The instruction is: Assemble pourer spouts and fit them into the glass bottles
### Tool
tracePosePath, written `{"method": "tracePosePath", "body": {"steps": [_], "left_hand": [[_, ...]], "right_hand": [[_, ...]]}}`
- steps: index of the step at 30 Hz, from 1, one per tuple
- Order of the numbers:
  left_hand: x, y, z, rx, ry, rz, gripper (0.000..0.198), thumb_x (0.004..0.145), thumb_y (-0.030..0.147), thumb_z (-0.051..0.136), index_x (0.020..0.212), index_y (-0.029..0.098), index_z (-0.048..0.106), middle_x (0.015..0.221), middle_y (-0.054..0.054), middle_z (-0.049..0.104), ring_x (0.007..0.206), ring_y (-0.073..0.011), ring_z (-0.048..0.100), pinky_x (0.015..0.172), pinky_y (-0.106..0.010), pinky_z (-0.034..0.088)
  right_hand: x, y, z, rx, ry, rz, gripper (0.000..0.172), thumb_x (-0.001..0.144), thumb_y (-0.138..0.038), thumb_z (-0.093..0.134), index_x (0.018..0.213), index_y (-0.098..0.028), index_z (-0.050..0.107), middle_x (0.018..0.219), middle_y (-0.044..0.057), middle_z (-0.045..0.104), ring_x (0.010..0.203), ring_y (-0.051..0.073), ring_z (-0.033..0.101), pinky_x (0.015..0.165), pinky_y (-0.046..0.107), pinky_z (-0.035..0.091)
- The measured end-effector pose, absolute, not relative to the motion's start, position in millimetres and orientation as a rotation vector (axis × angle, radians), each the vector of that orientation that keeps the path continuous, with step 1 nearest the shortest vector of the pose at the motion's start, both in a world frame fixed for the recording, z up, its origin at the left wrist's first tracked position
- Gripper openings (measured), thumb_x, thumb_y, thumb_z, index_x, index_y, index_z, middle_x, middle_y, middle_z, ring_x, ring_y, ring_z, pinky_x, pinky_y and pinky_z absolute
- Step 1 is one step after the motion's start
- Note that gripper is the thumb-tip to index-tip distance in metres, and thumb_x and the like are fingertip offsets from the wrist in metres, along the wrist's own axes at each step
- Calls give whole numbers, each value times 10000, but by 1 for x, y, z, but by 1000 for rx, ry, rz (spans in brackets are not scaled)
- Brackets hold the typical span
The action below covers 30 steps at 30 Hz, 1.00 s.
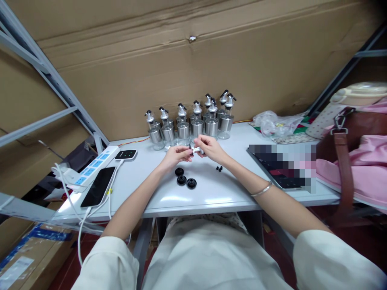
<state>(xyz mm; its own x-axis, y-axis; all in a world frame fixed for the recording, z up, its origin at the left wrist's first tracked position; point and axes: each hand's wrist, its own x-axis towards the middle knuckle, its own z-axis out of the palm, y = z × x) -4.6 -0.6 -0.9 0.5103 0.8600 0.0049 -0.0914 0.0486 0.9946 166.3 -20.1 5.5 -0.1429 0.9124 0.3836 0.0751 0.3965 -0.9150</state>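
Note:
My left hand (177,156) and my right hand (209,147) meet over the middle of the table, fingers pinched. A small white plastic piece (197,150) shows between them, gripped by my right fingers. At my left fingertips is a tiny black part, mostly hidden. Close below lie three round black caps (191,183). Several tiny black plugs (219,168) rest under my right wrist. Behind my hands stand several glass oil bottles (183,129) with steel sleeves and silver-and-black pour spouts, all upright.
On the left lie a phone (98,187), a white power strip (96,165), cables and a small black-screened device (126,155). To the right are a tablet (272,167), partly pixelated, a plastic bag (275,123) and a brown-strapped bag (344,161). Cardboard (136,72) walls the back.

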Motion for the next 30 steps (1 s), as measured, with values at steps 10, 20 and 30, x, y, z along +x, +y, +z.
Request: {"method": "tracePosePath", "body": {"steps": [10,20,30], "left_hand": [[-4,0,-2,1365,777,805,490,491,453,859,778,103,672,640,-18,669,512,-92,596,612,-261,481],[-5,3,-4,1388,820,748,458,491,448,855,695,111,622,604,-6,653,467,-72,557,554,-235,455],[-4,-2,-1,1430,792,765,441,492,461,850,661,120,628,511,22,611,465,-89,567,549,-245,466]], "right_hand": [[163,-22,6,-928,-1486,1012,615,689,-766,519,599,-159,499,452,-50,449,314,44,381,326,189,292],[165,-20,-2,-969,-1714,839,523,786,-697,465,707,-181,494,578,-34,490,462,91,470,467,222,371],[169,-25,0,-1060,-2062,347,286,656,-341,686,860,-177,569,730,-12,592,542,100,472,588,225,367]]}}
